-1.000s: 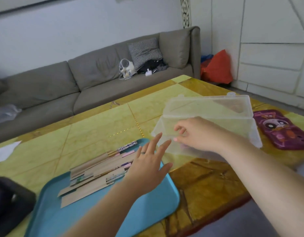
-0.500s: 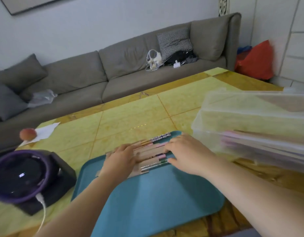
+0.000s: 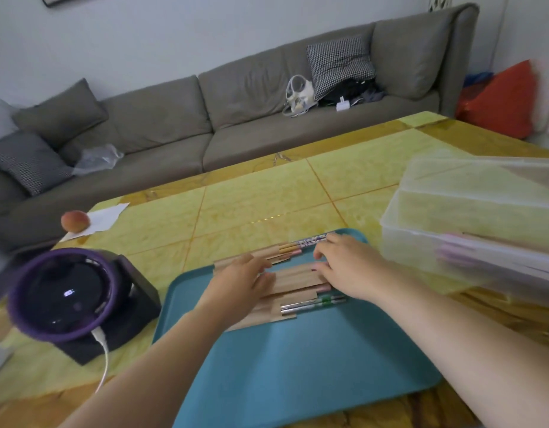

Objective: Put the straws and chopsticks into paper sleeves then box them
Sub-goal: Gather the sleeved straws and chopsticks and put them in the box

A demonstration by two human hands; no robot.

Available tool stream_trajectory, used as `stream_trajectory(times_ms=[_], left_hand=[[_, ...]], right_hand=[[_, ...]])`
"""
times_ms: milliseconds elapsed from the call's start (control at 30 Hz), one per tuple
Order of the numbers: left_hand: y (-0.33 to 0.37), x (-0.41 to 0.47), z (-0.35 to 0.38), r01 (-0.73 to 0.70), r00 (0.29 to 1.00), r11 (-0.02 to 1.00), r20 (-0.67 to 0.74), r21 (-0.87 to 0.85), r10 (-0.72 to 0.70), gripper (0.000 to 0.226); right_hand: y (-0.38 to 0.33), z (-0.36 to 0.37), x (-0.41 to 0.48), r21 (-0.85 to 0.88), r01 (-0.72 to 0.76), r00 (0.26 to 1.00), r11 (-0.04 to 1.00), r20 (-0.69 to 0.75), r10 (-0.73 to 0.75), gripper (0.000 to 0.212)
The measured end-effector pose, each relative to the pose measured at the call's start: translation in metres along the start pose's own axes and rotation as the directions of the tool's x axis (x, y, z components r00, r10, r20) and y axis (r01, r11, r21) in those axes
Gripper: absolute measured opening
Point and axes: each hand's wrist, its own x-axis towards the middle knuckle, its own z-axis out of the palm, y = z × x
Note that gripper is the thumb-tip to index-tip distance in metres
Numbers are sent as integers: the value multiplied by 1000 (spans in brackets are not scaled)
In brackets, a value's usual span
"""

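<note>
Several brown paper sleeves [image 3: 293, 281] with straw and chopstick ends sticking out lie in a row at the far end of a blue tray [image 3: 298, 359]. My left hand [image 3: 241, 281] rests flat on the left part of the sleeves, fingers fairly straight. My right hand [image 3: 344, 267] lies over their right ends, fingers bent down onto the protruding sticks [image 3: 313, 301]; I cannot see whether it pinches any. A clear plastic box [image 3: 470, 230] with its lid up stands to the right, holding several sleeved pieces.
A black device with a purple ring [image 3: 63, 291] and a white cable stands left of the tray. A peach [image 3: 75, 220] sits on white paper at the table's far left corner. A grey sofa [image 3: 236, 112] runs behind the table.
My right hand left the clear box and came to the tray; my left hand dropped onto the sleeves. Both now lie on the row, and the view has turned left.
</note>
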Motion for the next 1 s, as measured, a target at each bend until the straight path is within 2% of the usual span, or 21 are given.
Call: stream_trajectory(times_ms=[100,267,433,567,633,700,833,1000], left_hand=[[-1,6,2,26,1000,1000,3,9,-26,37],[1,11,3,38,998,997,42,72,-41,39],[0,15,5,31,995,992,87,124,-42,40],[2,9,4,0,998,988,67,153,-10,39],[3,9,2,-15,1000,986,-21,166,18,39],[1,13,-1,21,997,993,-71,114,-13,42],[-2,21,1,56,998,995,32,77,-59,45],[1,20,6,-15,998,992,60,128,7,37]], right_hand=[[1,5,2,-1,6,998,1000,63,-6,34],[3,-1,6,60,-15,994,998,108,9,25],[7,-8,3,89,-56,972,994,233,34,29],[5,-9,0,93,-53,978,994,207,32,14],[4,-10,-3,99,-61,978,993,202,40,14],[4,-11,-4,111,-69,977,991,208,45,18],[7,-15,-6,105,-62,975,992,217,38,14],[15,-13,-1,110,-104,974,988,215,78,10]])
